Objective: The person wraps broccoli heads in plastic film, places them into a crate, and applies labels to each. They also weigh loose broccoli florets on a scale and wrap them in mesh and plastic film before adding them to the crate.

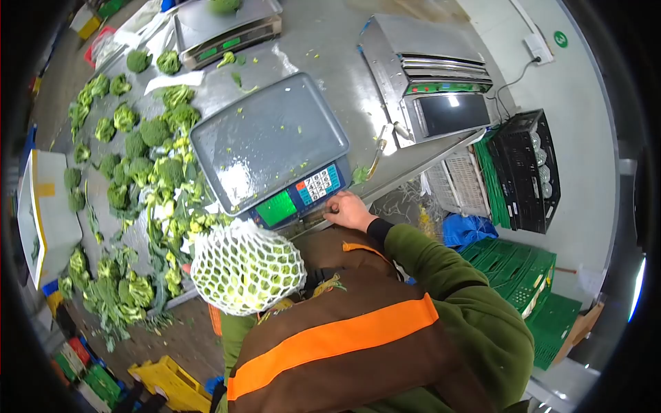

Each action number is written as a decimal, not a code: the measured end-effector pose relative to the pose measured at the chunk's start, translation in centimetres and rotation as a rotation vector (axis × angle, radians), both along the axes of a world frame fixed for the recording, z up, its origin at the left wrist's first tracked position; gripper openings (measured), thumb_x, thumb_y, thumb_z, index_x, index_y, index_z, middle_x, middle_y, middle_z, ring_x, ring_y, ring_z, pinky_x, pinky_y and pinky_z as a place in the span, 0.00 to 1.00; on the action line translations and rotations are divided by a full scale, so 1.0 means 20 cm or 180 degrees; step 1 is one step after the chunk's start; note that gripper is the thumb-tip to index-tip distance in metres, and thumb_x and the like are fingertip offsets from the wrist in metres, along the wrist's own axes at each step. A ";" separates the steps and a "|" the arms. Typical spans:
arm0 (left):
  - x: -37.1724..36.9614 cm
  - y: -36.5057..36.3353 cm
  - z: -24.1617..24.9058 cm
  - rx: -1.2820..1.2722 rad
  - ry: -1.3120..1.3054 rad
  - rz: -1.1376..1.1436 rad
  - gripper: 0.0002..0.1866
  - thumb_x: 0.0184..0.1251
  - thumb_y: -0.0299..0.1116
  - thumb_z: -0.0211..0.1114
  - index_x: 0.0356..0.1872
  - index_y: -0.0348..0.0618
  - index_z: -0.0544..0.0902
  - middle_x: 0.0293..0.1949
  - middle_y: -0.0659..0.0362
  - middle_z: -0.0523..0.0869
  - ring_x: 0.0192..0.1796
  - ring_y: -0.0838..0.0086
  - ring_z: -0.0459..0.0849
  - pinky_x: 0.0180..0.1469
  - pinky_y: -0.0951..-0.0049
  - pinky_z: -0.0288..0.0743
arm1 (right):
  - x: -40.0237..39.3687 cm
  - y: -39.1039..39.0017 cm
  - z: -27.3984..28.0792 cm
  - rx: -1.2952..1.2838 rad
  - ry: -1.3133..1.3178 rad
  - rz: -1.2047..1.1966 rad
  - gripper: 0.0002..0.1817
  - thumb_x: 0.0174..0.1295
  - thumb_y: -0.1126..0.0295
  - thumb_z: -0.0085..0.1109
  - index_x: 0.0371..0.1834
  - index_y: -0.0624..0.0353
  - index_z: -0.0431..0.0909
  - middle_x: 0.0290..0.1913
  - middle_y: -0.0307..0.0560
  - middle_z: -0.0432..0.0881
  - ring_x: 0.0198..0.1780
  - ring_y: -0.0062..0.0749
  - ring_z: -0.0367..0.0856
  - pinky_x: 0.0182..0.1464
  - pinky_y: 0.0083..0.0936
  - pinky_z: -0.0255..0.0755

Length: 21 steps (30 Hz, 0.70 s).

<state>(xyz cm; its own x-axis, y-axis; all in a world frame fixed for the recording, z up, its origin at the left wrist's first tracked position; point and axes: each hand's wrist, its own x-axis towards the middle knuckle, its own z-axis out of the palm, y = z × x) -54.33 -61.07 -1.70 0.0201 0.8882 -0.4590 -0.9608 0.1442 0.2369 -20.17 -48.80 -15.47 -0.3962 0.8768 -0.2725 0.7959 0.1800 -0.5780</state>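
A white foam net (248,267) with pale green vegetable inside hangs low in front of the apron. My left hand (186,268) is behind it, only a fingertip showing at its left side, and it supports the bundle. My right hand (350,210) is at the front edge of a digital scale (272,141), beside the keypad, its fingers curled together; what they may grip is hidden. The scale has a grey tray with small green scraps and a lit green display. Many broccoli heads (155,131) and loose leaves lie to the left.
A second scale (227,31) stands at the back. At right is a steel wrapping machine (430,76) with a dark panel. Below it sit a black crate (527,172) and green crates (509,268). A white box (51,206) is at far left, a yellow crate (172,385) below.
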 end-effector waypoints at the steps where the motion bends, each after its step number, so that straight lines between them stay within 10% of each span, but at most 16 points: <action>1: -0.01 -0.02 -0.01 -0.0063 0.0058 -0.0016 0.49 0.65 0.73 0.49 0.71 0.38 0.66 0.67 0.47 0.74 0.66 0.54 0.76 0.68 0.52 0.69 | 0.00 -0.01 0.02 0.0058 -0.0007 -0.0050 0.16 0.49 0.59 0.71 0.38 0.55 0.82 0.34 0.45 0.82 0.42 0.42 0.81 0.46 0.36 0.74; 9: -0.09 -0.04 -0.11 -0.0425 0.0352 -0.0286 0.49 0.66 0.73 0.48 0.71 0.38 0.66 0.67 0.47 0.74 0.66 0.54 0.76 0.68 0.52 0.69 | -0.01 0.13 0.67 -0.1774 0.2533 -0.0685 0.09 0.60 0.73 0.68 0.38 0.55 0.75 0.32 0.34 0.80 0.32 0.13 0.75 0.33 0.17 0.71; 16: 0.02 0.07 -0.19 -0.0533 0.0311 -0.0757 0.48 0.66 0.73 0.47 0.71 0.38 0.66 0.67 0.47 0.74 0.66 0.53 0.76 0.68 0.52 0.69 | 0.01 0.65 1.06 -0.0434 0.3726 -0.2137 0.20 0.68 0.60 0.62 0.55 0.62 0.73 0.43 0.47 0.84 0.37 0.27 0.84 0.39 0.21 0.78; 21: 0.19 0.16 -0.22 -0.0556 0.0323 -0.1111 0.48 0.67 0.73 0.47 0.71 0.38 0.66 0.67 0.47 0.74 0.66 0.53 0.76 0.68 0.51 0.69 | 0.01 0.69 1.01 -0.1281 0.3005 -0.1320 0.26 0.74 0.53 0.52 0.66 0.60 0.68 0.51 0.52 0.83 0.45 0.31 0.85 0.41 0.25 0.80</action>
<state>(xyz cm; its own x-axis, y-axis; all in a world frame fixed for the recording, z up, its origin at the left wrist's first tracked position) -50.45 -57.81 -6.03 0.2537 0.7445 -0.6176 -0.8198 0.5043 0.2712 -19.90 -35.04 4.65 -0.2909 0.9049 -0.3106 -0.0406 -0.3361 -0.9410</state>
